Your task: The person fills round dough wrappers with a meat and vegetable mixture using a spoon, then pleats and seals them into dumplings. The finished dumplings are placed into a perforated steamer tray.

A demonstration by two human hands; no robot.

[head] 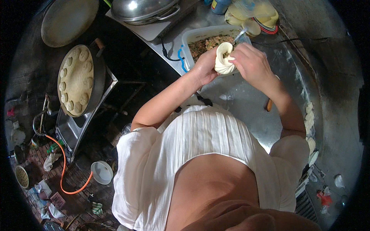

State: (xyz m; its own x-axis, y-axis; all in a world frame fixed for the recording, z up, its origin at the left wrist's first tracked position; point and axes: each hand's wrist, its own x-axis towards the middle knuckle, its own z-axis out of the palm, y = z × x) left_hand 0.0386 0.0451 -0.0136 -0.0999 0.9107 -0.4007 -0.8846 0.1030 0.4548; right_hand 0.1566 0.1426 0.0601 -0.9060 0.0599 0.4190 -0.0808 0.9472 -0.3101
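Note:
A partly pleated dough wrapper [224,65] with some filling showing inside is held up over the near side of a plastic tub. My left hand [205,65] cups it from the left and below. On its right edge, the fingers of my right hand [251,62] pinch the dough rim. Behind both hands, the clear plastic tub [186,36] holds chopped meat filling with green bits [216,42]. A metal spoon [240,34] leans in the filling at the tub's right side.
Pleated buns ring the inside of a round steamer [75,83] at the left. A lidded metal pan [144,10] sits at the back. A wooden-handled tool [269,105] lies by my right forearm. Dough pieces [309,118] line the steel table's right edge. An orange hose [62,170] runs into a basin [102,172].

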